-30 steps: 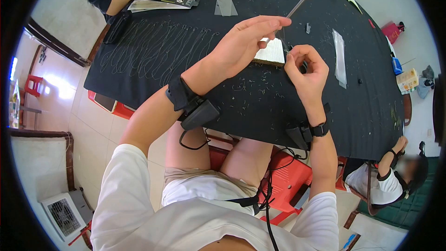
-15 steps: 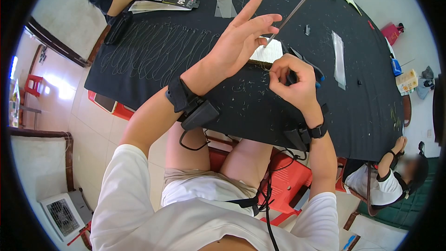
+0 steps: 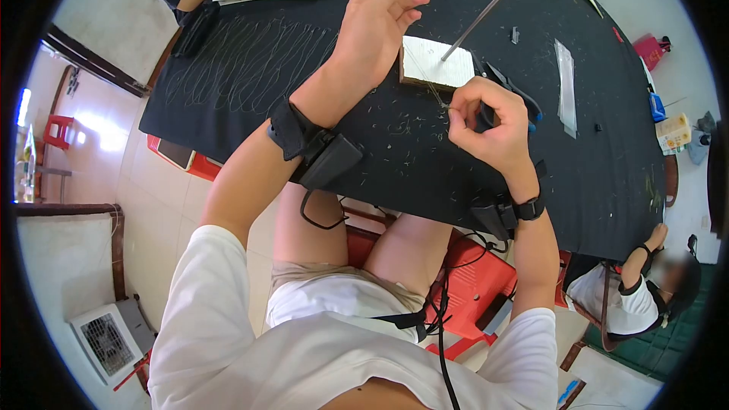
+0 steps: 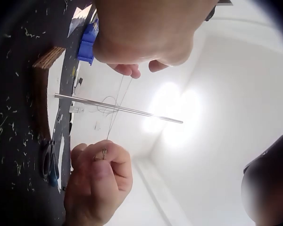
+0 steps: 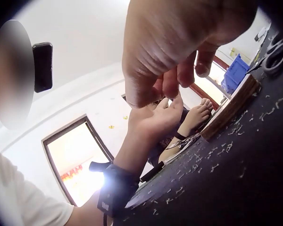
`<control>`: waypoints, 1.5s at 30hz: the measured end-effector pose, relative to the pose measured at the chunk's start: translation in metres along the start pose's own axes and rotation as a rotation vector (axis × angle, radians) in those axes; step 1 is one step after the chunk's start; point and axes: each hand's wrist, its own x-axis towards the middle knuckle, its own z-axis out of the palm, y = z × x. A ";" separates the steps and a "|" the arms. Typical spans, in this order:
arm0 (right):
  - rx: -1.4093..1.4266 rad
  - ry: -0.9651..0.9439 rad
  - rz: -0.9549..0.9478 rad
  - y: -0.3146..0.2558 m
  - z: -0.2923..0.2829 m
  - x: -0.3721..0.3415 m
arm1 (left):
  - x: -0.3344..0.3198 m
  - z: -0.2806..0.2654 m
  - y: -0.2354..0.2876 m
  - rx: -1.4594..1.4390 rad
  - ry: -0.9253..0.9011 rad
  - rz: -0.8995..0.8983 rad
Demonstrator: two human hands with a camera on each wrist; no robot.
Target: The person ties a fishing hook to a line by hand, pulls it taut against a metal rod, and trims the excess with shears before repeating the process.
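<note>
Black worktop (image 3: 600, 182), thin cord (image 4: 111, 127) above it nr rod (image 3: 486, 17): R hand (image 3: 492, 118) grip pinches cord, L hand (image 3: 370, 38) open, cord at fingers; light, even tension prob best.

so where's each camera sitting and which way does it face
Head: worn on the head, facing forward and down at the table; shows both arms, left hand, right hand, lap.
Left wrist: looks past its own hand towards the right, pinching thread.
Right wrist: looks past its own hand towards the left.
Head and left wrist views share the metal rod.
</note>
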 end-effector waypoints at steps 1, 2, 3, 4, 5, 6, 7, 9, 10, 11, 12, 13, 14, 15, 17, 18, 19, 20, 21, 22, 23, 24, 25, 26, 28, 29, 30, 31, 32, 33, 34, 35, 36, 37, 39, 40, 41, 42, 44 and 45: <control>0.013 0.006 0.022 0.001 -0.001 0.000 | 0.001 -0.002 0.000 -0.025 -0.002 0.023; 0.015 0.006 0.023 0.002 -0.001 0.000 | 0.002 -0.004 -0.001 -0.049 -0.005 0.046; 0.032 0.029 0.031 0.004 -0.002 0.000 | 0.003 -0.006 -0.001 -0.049 -0.004 0.046; 0.048 0.053 0.039 0.006 -0.002 0.000 | 0.004 -0.006 0.001 -0.059 -0.041 0.058; 0.048 0.054 0.040 0.008 -0.002 0.000 | 0.004 -0.005 0.003 -0.070 -0.080 0.071; 0.085 0.086 0.086 0.010 -0.002 -0.001 | 0.005 -0.004 0.005 -0.070 -0.080 0.069; 0.121 0.119 0.131 0.012 -0.003 -0.001 | 0.005 -0.003 0.008 -0.149 -0.082 0.029; 0.116 0.129 0.158 0.016 -0.007 0.000 | 0.006 -0.007 0.011 -0.228 -0.087 -0.015; 0.157 0.153 0.179 0.021 -0.008 0.000 | 0.007 -0.011 0.013 -0.313 -0.164 -0.114; 0.198 0.177 0.199 0.023 -0.009 0.001 | 0.009 -0.015 0.015 -0.398 -0.240 -0.214; 0.225 0.171 0.225 0.024 -0.011 0.001 | 0.012 -0.019 0.016 -0.399 -0.243 -0.215; 0.224 0.173 0.225 0.024 -0.014 0.001 | 0.012 -0.018 0.020 -0.266 -0.505 -0.187; 0.240 0.184 0.250 0.024 -0.017 0.002 | 0.012 -0.017 0.021 -0.128 -0.763 -0.155; 0.255 0.194 0.276 0.023 -0.020 0.002 | 0.011 -0.016 0.020 -0.129 -0.765 -0.155; 0.267 0.197 0.289 0.024 -0.027 0.002 | -0.002 0.000 0.023 0.520 -0.539 -0.091; 0.247 0.206 0.264 0.026 -0.030 0.002 | -0.003 0.000 0.024 0.641 -0.570 -0.135; 0.228 0.215 0.238 0.026 -0.032 0.002 | -0.006 0.002 0.021 0.640 -0.571 -0.134; 0.208 0.211 0.239 0.025 -0.033 0.002 | -0.008 0.005 0.017 0.736 -0.570 -0.120; 0.208 0.211 0.238 0.024 -0.033 0.002 | -0.009 0.006 0.013 0.833 -0.568 -0.107; 0.227 0.188 0.230 0.023 -0.031 0.003 | -0.009 0.005 0.012 0.996 -0.544 -0.061; 0.246 0.166 0.224 0.022 -0.030 0.002 | -0.009 0.005 0.011 0.995 -0.548 -0.061; 0.244 0.168 0.226 0.023 -0.028 0.002 | -0.009 0.004 0.010 1.061 -0.585 -0.093; 0.260 0.148 0.211 0.025 -0.026 0.002 | -0.010 0.003 0.010 1.128 -0.620 -0.125; 0.277 0.128 0.195 0.026 -0.025 0.002 | -0.010 0.002 0.008 1.156 -0.661 -0.098; 0.264 0.112 0.200 0.028 -0.026 0.002 | -0.010 0.005 0.010 1.120 -0.649 -0.240; 0.249 0.096 0.206 0.028 -0.026 0.002 | -0.011 0.007 0.010 1.080 -0.634 -0.380; 0.249 0.097 0.208 0.028 -0.025 0.001 | -0.011 0.005 0.008 1.078 -0.636 -0.383; 0.237 0.096 0.205 0.027 -0.025 0.001 | -0.011 0.004 0.005 1.062 -0.597 -0.375; 0.226 0.095 0.200 0.026 -0.025 0.002 | -0.010 0.003 0.002 1.046 -0.557 -0.367; 0.226 0.096 0.202 0.026 -0.024 0.002 | -0.011 0.003 0.000 1.046 -0.557 -0.369; 0.185 0.104 0.166 0.027 -0.024 0.002 | -0.012 0.004 -0.002 1.028 -0.529 -0.390; 0.143 0.112 0.131 0.027 -0.024 0.002 | -0.013 0.004 -0.003 1.010 -0.501 -0.411; 0.144 0.112 0.133 0.026 -0.024 0.002 | -0.013 0.004 -0.004 1.009 -0.501 -0.413; 0.115 0.126 0.119 0.025 -0.024 0.003 | -0.014 0.004 -0.004 0.970 -0.485 -0.425; 0.086 0.141 0.106 0.024 -0.023 0.003 | -0.014 0.004 -0.006 0.932 -0.469 -0.439; 0.069 0.140 0.091 0.024 -0.023 0.003 | -0.014 0.003 -0.007 0.914 -0.447 -0.436; 0.051 0.139 0.076 0.024 -0.023 0.003 | -0.014 0.003 -0.007 0.895 -0.426 -0.431; 0.052 0.139 0.078 0.024 -0.023 0.003 | -0.014 0.003 -0.007 0.895 -0.426 -0.433; 0.037 0.138 0.081 0.023 -0.023 0.003 | -0.014 0.003 -0.007 0.894 -0.418 -0.430; 0.037 0.138 0.082 0.023 -0.023 0.003 | -0.015 0.003 -0.007 0.894 -0.418 -0.431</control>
